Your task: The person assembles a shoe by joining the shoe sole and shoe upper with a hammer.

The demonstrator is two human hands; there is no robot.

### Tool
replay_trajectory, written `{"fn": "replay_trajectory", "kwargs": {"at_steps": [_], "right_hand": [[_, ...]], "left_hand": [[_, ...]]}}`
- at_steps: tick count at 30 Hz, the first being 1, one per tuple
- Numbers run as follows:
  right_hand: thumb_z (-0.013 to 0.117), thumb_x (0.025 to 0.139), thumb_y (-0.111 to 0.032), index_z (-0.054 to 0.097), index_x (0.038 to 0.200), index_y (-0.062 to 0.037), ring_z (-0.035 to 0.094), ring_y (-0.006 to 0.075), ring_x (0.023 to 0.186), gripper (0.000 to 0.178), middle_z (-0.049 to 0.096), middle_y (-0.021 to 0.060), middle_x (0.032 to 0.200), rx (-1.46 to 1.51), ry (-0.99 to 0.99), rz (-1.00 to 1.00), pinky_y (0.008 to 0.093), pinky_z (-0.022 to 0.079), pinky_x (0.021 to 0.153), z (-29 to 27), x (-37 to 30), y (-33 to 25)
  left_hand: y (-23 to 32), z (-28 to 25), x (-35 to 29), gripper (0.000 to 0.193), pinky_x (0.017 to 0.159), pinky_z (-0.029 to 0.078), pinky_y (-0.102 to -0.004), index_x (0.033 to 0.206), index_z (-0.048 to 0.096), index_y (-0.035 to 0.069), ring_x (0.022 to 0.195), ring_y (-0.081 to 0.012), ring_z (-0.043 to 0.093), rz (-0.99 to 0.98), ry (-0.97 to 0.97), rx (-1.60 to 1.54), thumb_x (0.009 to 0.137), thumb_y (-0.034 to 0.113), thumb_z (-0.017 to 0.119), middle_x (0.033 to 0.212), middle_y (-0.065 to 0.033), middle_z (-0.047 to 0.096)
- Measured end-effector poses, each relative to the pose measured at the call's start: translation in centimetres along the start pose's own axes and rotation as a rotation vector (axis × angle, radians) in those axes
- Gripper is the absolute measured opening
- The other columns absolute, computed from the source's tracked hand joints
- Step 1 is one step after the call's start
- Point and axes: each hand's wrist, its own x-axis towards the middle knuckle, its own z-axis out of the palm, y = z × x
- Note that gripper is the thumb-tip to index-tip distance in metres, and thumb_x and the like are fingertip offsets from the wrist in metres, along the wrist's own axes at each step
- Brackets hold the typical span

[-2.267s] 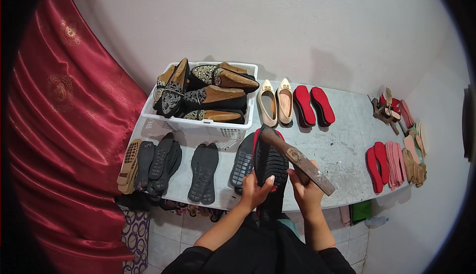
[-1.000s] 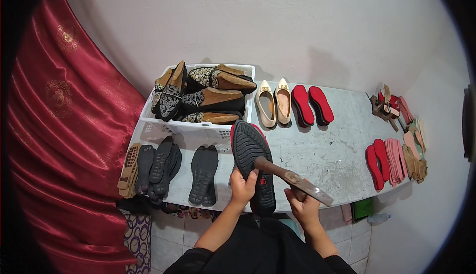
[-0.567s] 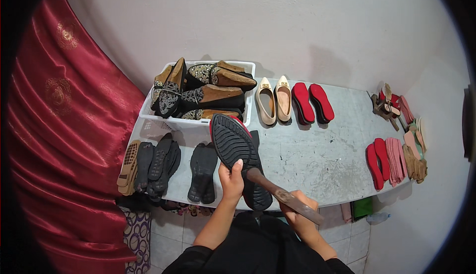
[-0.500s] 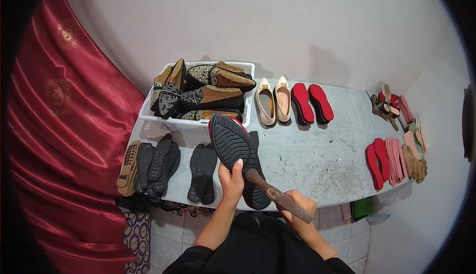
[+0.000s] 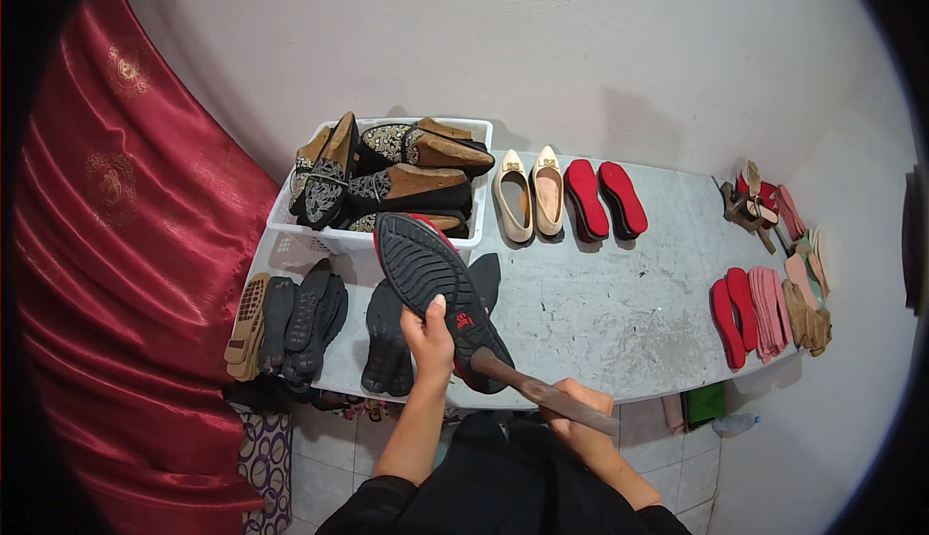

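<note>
A shoe (image 5: 421, 262) with a black ridged sole faces me bottom up, a red edge showing along its side. My left hand (image 5: 429, 343) is closed round its middle, thumb on the sole. In my right hand (image 5: 581, 421) is a hammer (image 5: 534, 388) by its wooden handle. Its far end lies over the shoe's heel; the head is hard to tell from the dark sole. Behind the shoe, a loose black sole (image 5: 486, 278) lies on the table, partly hidden. Other black soles (image 5: 382, 341) lie just left of my left hand.
A white basket (image 5: 387, 242) holds several decorated shoes on wooden lasts. Cream shoes (image 5: 531, 196) and red-topped soles (image 5: 605, 201) stand beside it on the grey table (image 5: 619, 293). Soles (image 5: 305, 317) lie at left, red and pink pieces (image 5: 750, 312) at right. A red curtain (image 5: 145, 293) hangs left.
The shoe has shifted left and turned a little. The hammer's far end has moved from the sole's middle to the heel, uncovering a red mark on the sole.
</note>
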Motion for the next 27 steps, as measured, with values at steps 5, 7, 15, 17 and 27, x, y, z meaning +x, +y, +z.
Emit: {"fn": "replay_trajectory", "kwargs": {"at_steps": [5,7,15,17,27], "right_hand": [[0.069,0.066,-0.017,0.060,0.074,-0.0079,0.057,0.0246,0.051,0.016,0.057,0.0077,0.060,-0.050,-0.031,-0.047,0.0307,0.042,0.046,-0.3,-0.7,0.8],[0.069,0.067,-0.017,0.060,0.074,-0.0080,0.057,0.0244,0.051,0.015,0.057,0.0080,0.060,0.099,-0.054,0.033,0.0310,0.042,0.046,-0.6,-0.9,0.4],[0.072,0.068,-0.022,0.060,0.070,-0.0090,0.057,0.0231,0.050,0.017,0.057,0.0064,0.057,-0.028,-0.072,-0.006,0.0301,0.041,0.044,-0.9,-1.0,0.0],[0.072,0.067,-0.022,0.060,0.070,-0.0093,0.057,0.0228,0.050,0.018,0.057,0.0063,0.057,-0.106,-0.088,-0.069,0.0298,0.041,0.044,-1.0,-0.8,0.0],[0.070,0.072,-0.022,0.059,0.066,-0.0083,0.055,0.0233,0.046,0.018,0.055,0.0077,0.055,-0.067,-0.008,-0.088,0.0301,0.040,0.043,-0.5,0.9,-1.1]], "left_hand": [[-0.4,0.1,0.2,0.020,0.081,0.043,-0.0277,0.101,0.054,-0.004,0.087,-0.0138,0.054,0.032,-0.024,0.003,0.084,0.007,0.052,0.097,-0.0082,0.058],[-0.6,0.0,0.3,0.021,0.081,0.043,-0.0276,0.101,0.054,-0.004,0.087,-0.0139,0.054,0.007,-0.018,-0.011,0.084,0.007,0.052,0.098,-0.0082,0.058],[-1.0,-0.4,0.4,0.022,0.081,0.043,-0.0265,0.103,0.054,-0.004,0.088,-0.0135,0.054,-0.006,0.017,-0.027,0.085,0.008,0.051,0.099,-0.0077,0.058],[-1.4,-1.1,0.9,0.021,0.080,0.043,-0.0264,0.103,0.053,-0.004,0.088,-0.0138,0.055,-0.021,0.026,-0.037,0.086,0.007,0.050,0.099,-0.0079,0.058],[0.6,0.4,-0.5,0.021,0.069,0.053,-0.0307,0.103,0.051,-0.004,0.077,-0.0184,0.060,-0.133,-0.113,-0.153,0.085,0.008,0.049,0.096,-0.0104,0.058]]}}
